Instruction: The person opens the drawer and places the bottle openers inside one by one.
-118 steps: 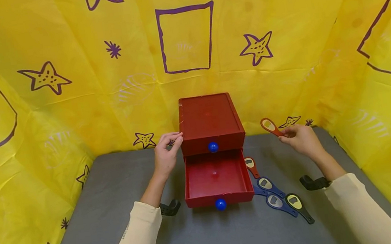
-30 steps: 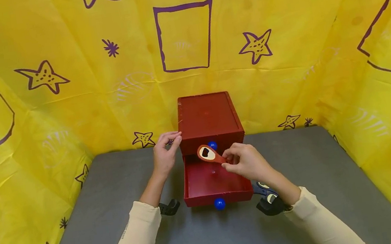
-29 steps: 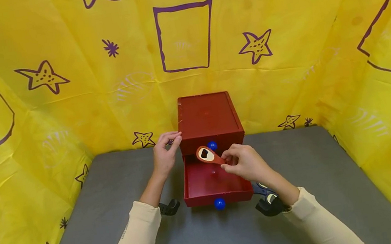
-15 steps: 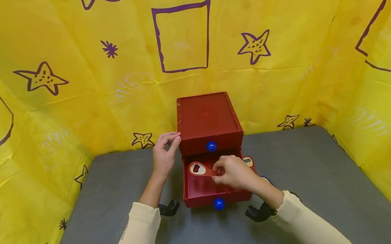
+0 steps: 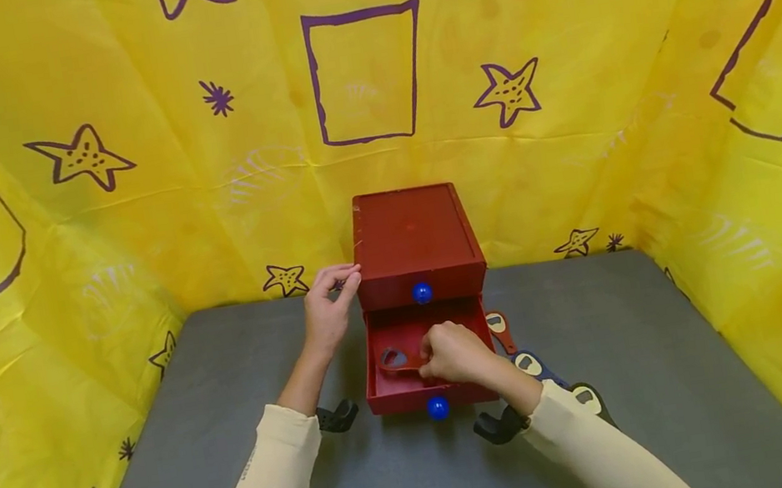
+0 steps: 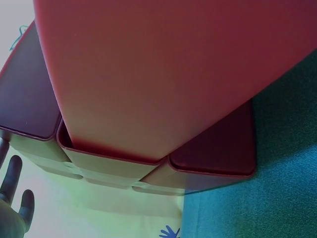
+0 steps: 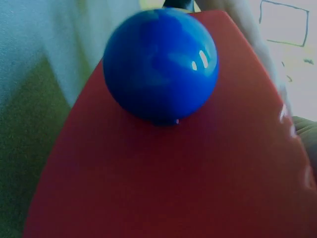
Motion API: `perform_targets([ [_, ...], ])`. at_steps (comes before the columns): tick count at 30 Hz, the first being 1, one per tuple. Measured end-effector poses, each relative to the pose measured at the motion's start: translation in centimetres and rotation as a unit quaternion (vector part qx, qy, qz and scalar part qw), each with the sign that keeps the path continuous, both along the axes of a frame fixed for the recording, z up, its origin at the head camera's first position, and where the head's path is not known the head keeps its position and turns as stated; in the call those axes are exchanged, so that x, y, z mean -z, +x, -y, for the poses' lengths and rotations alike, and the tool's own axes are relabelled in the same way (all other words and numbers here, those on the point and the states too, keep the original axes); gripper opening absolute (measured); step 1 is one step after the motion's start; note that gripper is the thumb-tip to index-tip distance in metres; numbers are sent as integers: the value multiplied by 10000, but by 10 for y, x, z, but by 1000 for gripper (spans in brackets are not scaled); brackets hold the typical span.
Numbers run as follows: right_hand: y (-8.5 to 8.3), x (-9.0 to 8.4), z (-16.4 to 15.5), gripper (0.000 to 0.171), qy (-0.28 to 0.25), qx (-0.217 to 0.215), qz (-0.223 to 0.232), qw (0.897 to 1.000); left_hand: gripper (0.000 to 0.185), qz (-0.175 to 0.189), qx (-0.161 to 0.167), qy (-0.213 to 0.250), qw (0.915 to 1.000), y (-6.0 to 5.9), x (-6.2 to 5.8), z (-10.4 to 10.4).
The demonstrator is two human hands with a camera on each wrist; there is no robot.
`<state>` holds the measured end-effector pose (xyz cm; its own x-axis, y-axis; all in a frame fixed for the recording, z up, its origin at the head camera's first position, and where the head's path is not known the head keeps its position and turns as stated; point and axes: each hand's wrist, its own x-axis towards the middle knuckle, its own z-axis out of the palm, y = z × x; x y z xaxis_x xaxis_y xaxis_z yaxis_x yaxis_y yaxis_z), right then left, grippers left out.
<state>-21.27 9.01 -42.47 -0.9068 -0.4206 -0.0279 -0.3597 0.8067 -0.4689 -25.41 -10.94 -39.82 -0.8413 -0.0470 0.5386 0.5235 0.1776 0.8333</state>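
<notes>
A small red cabinet (image 5: 413, 232) stands on the table with its lower drawer (image 5: 400, 403) pulled out. My left hand (image 5: 328, 312) touches the cabinet's left front edge with its fingertips; a few of its fingers (image 6: 12, 178) show straight in the left wrist view. Inside the open drawer, my right hand (image 5: 456, 354) pinches a red bottle opener (image 5: 407, 365) by its handle, the ring end tilted and pointing left, low over the drawer floor. The right wrist view is filled by the drawer front (image 7: 163, 183) and its blue knob (image 7: 161, 64); the right fingers are hidden there.
Right of the drawer, another red bottle opener (image 5: 507, 340), a blue one (image 5: 545, 373) and a black one (image 5: 603, 408) lie on the grey table (image 5: 638, 325), partly behind the right arm. A yellow patterned cloth (image 5: 380, 170) walls the back and sides.
My right hand has brought the red bottle opener left from over the table's right side, then down into the open drawer. The left hand has stayed at the cabinet edge.
</notes>
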Motion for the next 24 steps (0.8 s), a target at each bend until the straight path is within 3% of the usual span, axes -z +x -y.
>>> perform_targets([
  [5,-4,5,3,27,233,48,73,9997,19,62,-15,-4,10000,1,-1,-1],
  [12,-4,5,3,18,227,0,237,9995,19,35,-46,-38,10000,1,-1,-1],
  [20,-1,-39,-36,20,-951,374,-82,9947,20,105,-10,-139,9998,0,2,1],
  [24,-4,-47,-63,20,-1276,525,-59,9904,21,76,-11,-104,9999,0,1,1],
])
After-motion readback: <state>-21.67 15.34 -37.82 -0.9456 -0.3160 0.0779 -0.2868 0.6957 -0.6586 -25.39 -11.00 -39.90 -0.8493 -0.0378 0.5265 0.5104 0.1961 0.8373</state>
